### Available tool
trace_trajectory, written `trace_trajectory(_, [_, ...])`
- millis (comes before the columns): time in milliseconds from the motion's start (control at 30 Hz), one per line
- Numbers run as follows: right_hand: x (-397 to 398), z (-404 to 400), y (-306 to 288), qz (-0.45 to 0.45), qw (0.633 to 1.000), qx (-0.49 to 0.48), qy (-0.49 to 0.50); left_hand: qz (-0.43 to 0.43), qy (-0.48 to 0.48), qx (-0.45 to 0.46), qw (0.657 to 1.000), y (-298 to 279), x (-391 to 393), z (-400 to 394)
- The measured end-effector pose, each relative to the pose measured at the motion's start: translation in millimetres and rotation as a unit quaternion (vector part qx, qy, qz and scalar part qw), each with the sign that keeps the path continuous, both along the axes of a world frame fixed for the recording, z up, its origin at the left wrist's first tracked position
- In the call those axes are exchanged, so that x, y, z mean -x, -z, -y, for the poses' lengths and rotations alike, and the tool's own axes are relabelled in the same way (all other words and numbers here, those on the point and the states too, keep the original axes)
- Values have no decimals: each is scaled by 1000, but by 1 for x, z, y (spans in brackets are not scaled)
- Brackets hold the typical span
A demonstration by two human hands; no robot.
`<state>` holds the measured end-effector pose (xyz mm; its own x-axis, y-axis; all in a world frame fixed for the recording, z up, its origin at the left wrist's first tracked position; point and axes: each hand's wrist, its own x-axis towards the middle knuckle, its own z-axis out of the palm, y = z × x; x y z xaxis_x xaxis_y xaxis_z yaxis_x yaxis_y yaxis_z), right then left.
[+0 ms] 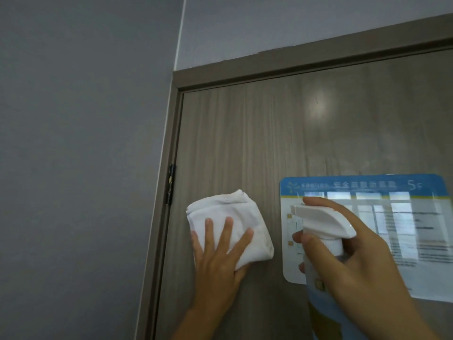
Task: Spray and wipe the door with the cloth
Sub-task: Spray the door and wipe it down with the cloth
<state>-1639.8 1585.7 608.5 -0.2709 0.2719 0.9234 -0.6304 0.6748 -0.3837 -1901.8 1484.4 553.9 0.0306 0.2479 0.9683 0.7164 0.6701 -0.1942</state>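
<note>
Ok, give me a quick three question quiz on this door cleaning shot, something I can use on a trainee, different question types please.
1. True or false: the left hand presses the white cloth flat against the door with straight fingers.
2. Multiple choice: the spray bottle held by the right hand is in front of which thing? A) the hinge B) the blue-topped notice C) the grey wall
3. Fill in: the hinge sits on the door's ____ edge as the camera sees it.

Key: 1 true. 2 B, the notice. 3 left.
</note>
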Motion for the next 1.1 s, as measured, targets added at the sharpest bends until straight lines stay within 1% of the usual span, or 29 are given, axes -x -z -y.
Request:
trace_trajectory(133, [-3, -11, -7, 6, 1000, 15, 10, 30, 9, -50, 998, -57, -5, -9])
trace_trajectory(300, [-8, -25, -31, -25, 999, -10, 29, 83, 17, -127, 988, -168, -8, -15])
trace_trajectory(400, [-8, -32, -43, -8, 999, -29, 35, 99, 13, -143, 985, -224, -9, -12])
trace_trajectory(500, [-2, -37, -43, 38, 998, -42, 21, 88, 8, -123, 988, -244, -5, -6])
trace_trajectory(600, [10, -31, -27, 74, 996, -51, -4, 65, 41, -56, 996, -232, 4, 11])
trace_trajectory(700, [28, -26, 2, 95, 994, -48, -14, 56, 70, 11, 996, -199, 12, 28])
trace_trajectory(767, [39, -19, 21, 111, 993, -43, -10, 58, 96, 16, 994, -171, 11, 35])
trace_trajectory(833, [47, -12, 40, 127, 991, -43, -1, 111, 139, 1, 984, -142, 1, 42])
trace_trajectory(900, [54, -6, 61, 141, 989, -46, 5, 170, 159, -2, 973, -114, -4, 51])
trace_trajectory(1000, [59, 6, 93, 154, 987, -44, 10, 160, 160, 13, 974, -69, 6, 63])
trace_trajectory(1100, [60, 14, 112, 163, 986, -33, -3, 193, 166, -5, 967, -29, 17, 66])
